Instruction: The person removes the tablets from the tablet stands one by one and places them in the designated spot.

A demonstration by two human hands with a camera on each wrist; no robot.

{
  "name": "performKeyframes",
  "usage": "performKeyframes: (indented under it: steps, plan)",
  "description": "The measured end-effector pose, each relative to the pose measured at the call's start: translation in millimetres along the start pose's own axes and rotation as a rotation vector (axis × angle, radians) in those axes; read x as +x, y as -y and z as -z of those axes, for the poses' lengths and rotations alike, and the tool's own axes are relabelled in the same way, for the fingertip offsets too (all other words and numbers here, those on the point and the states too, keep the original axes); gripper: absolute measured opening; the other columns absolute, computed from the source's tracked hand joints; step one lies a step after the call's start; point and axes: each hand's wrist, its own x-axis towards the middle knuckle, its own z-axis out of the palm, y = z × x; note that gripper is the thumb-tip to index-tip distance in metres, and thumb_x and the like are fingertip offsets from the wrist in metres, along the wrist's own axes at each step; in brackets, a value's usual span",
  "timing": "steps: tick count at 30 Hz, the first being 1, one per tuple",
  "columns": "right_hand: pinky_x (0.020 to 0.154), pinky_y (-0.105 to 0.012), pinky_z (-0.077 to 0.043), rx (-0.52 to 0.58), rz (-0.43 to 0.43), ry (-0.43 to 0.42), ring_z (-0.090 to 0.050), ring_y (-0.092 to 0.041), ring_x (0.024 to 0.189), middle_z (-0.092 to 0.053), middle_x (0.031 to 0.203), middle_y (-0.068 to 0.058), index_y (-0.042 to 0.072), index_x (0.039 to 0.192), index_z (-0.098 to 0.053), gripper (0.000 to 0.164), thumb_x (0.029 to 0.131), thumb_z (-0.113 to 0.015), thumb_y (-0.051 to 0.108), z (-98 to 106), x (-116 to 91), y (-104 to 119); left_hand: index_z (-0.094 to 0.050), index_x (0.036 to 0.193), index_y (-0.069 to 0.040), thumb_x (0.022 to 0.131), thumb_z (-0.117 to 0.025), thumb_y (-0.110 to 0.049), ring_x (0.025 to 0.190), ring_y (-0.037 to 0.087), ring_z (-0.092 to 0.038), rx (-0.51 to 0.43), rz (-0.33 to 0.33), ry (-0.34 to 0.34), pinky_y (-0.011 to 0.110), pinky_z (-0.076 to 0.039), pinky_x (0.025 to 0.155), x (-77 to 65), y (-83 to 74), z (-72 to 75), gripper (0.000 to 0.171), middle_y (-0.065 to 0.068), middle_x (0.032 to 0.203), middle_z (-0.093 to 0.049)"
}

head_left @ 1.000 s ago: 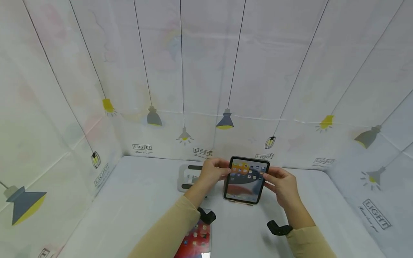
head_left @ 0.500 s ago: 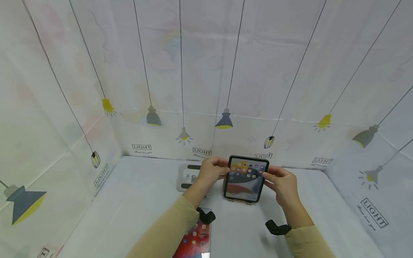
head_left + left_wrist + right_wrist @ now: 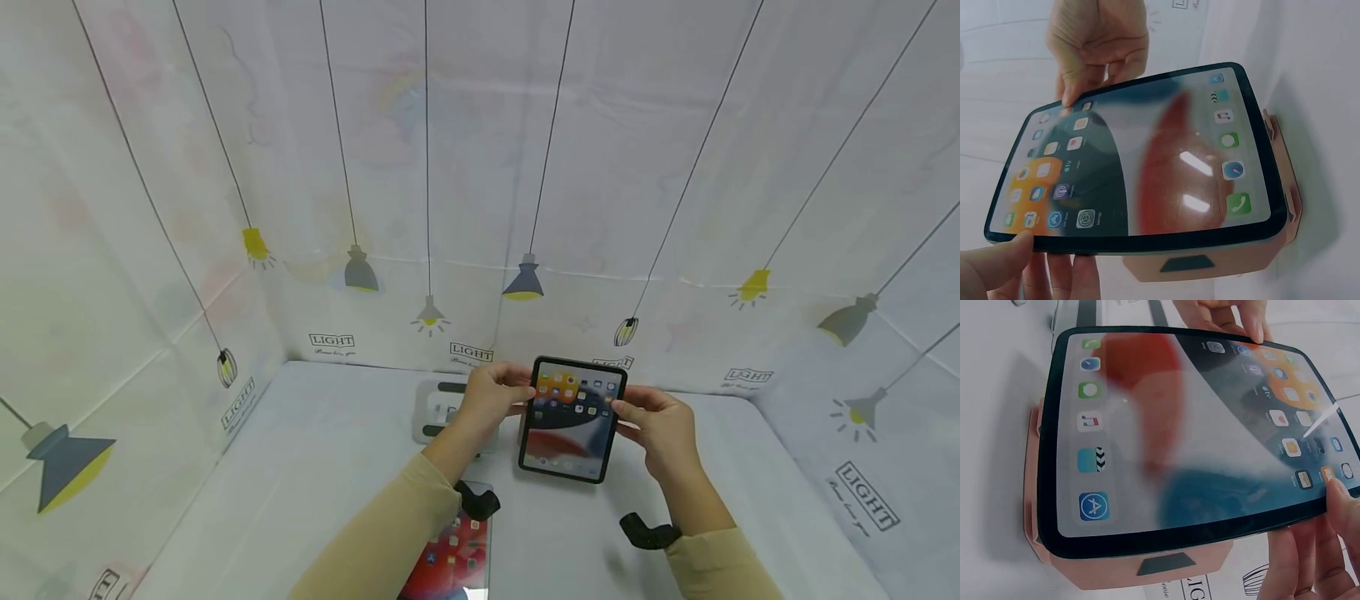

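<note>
A tablet (image 3: 572, 421) with a black border and app icons on its screen is held upright and tilted at the back of the table. My left hand (image 3: 491, 398) pinches its left edge, thumb on the front and fingers behind. On the opposite edge my right hand (image 3: 660, 429) grips it the same way. Behind the tablet stands a rose-gold tablet stand (image 3: 1285, 169), its lower lip showing past the tablet's bottom edge in both wrist views. In the right wrist view the stand's side (image 3: 1141, 569) shows below the tablet.
A white, rounded flat item with dark strips (image 3: 429, 417) lies left of the tablet, partly behind my left hand. Nearer me a second tablet (image 3: 457, 554) with a red screen lies flat, partly under my left forearm. A lamp-printed sheet (image 3: 480, 167) walls the table's back.
The tablet has come slightly toward me and its bottom edge now covers the stand's lip in the head view. Both hands keep their hold.
</note>
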Motion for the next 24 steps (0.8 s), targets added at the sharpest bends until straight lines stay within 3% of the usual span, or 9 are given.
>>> performKeyframes:
  steps: [3,10,24]
  plan:
    - [0.075,-0.027,-0.068,-0.019,-0.017,0.009,-0.076,-0.008,0.084,-0.078,0.093,0.012,0.010,0.116,-0.081,0.021,0.094,-0.083,0.008,0.4,-2.1,0.4,-0.082,0.109,-0.013,0.092,-0.083,-0.003,0.090,0.017,-0.076,0.015,0.004,0.000,0.046,-0.068,0.091,-1.2,0.1,1.3,0.020,0.005,0.102,-0.072]
    - [0.072,-0.028,-0.068,-0.042,-0.038,0.010,-0.076,-0.008,0.081,-0.079,0.092,0.009,0.009,0.116,-0.081,0.021,0.095,-0.083,0.010,1.3,-7.9,1.5,-0.082,0.108,-0.014,0.092,-0.083,-0.004,0.088,0.017,-0.076,0.029,0.030,-0.004,0.050,-0.067,0.091,-4.5,1.2,1.3,0.020,0.006,0.101,-0.072]
    - [0.067,-0.025,-0.066,-0.102,-0.108,0.013,-0.074,-0.008,0.077,-0.075,0.084,0.014,0.006,0.121,-0.077,0.026,0.096,-0.082,0.011,6.4,-24.3,0.5,-0.081,0.108,-0.014,0.091,-0.084,-0.005,0.078,0.016,-0.073,0.051,0.070,0.014,0.039,-0.070,0.078,-15.7,11.7,-0.4,0.019,0.004,0.097,-0.071]
